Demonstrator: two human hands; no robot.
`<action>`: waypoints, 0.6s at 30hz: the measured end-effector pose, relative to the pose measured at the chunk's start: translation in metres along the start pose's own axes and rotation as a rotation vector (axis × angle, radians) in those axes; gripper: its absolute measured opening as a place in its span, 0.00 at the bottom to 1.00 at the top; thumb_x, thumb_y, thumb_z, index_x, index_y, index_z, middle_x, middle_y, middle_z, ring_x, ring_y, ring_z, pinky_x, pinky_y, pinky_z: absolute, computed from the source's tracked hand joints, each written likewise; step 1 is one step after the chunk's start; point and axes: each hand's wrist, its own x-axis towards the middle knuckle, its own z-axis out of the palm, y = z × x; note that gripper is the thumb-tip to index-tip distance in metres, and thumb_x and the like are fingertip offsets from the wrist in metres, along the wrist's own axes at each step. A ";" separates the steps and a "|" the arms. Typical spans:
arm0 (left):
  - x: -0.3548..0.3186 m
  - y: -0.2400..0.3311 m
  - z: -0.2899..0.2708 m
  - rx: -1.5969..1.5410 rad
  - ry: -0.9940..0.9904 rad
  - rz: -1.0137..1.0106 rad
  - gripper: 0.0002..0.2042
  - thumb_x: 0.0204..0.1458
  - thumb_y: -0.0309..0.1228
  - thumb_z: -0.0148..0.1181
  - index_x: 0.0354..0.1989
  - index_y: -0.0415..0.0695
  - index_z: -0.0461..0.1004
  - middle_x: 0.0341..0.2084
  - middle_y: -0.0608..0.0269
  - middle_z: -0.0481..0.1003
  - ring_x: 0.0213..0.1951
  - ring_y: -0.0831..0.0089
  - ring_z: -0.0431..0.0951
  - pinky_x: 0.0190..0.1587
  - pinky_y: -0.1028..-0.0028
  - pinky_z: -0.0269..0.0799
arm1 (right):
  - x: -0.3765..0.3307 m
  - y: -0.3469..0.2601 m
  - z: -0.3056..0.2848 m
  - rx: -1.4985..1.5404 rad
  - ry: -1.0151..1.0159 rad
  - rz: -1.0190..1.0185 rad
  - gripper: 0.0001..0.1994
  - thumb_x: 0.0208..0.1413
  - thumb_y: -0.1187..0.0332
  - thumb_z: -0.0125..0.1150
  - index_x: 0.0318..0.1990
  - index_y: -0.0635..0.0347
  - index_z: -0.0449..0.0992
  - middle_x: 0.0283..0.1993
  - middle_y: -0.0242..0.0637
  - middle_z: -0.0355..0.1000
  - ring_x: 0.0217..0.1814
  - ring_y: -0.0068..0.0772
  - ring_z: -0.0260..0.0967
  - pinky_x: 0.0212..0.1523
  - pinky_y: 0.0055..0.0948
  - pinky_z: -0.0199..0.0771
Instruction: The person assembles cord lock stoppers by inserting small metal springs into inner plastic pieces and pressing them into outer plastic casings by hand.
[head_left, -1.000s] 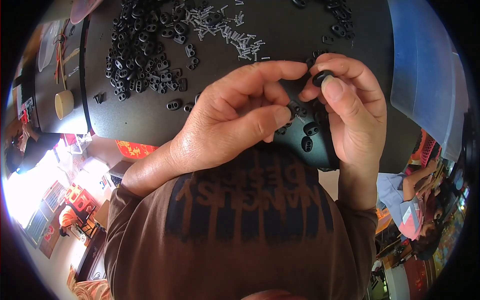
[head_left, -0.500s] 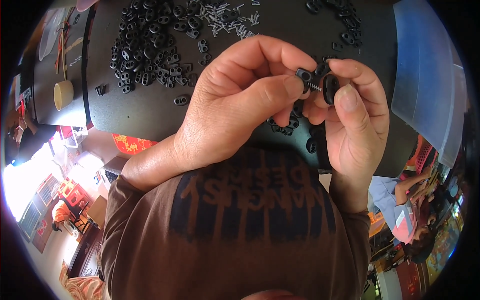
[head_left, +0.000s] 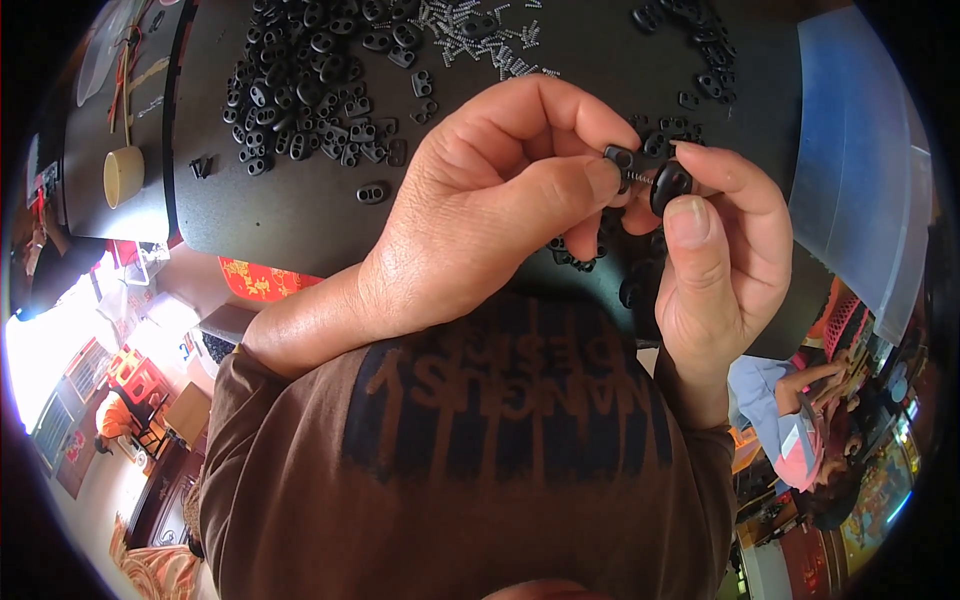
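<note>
My left hand pinches a small black cord lock plunger between thumb and forefinger. A thin metal spring sticks out from the plunger toward the right. My right hand grips an oval black cord lock housing between thumb and fingers, its holed face partly showing. The spring's free end is at the housing's left edge; whether it has entered cannot be made out. Below and behind the fingers lie more black cord lock parts, partly hidden by my hands.
On the dark table a large heap of black cord lock housings lies at far left, with loose springs beside it. More black parts lie far right. A translucent bin borders the right side; a cream cup stands left.
Both hands have shifted slightly right. The housing in my right hand has turned so that more of its holed face shows, and the spring's end now meets its edge.
</note>
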 end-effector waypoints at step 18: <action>0.000 -0.003 -0.002 0.006 0.013 0.036 0.08 0.52 0.21 0.50 0.41 0.37 0.68 0.24 0.66 0.71 0.20 0.80 0.68 0.29 0.80 0.67 | 0.001 0.006 0.000 -0.077 -0.021 -0.070 0.12 0.55 0.75 0.53 0.46 0.69 0.68 0.37 0.40 0.70 0.35 0.24 0.67 0.36 0.22 0.70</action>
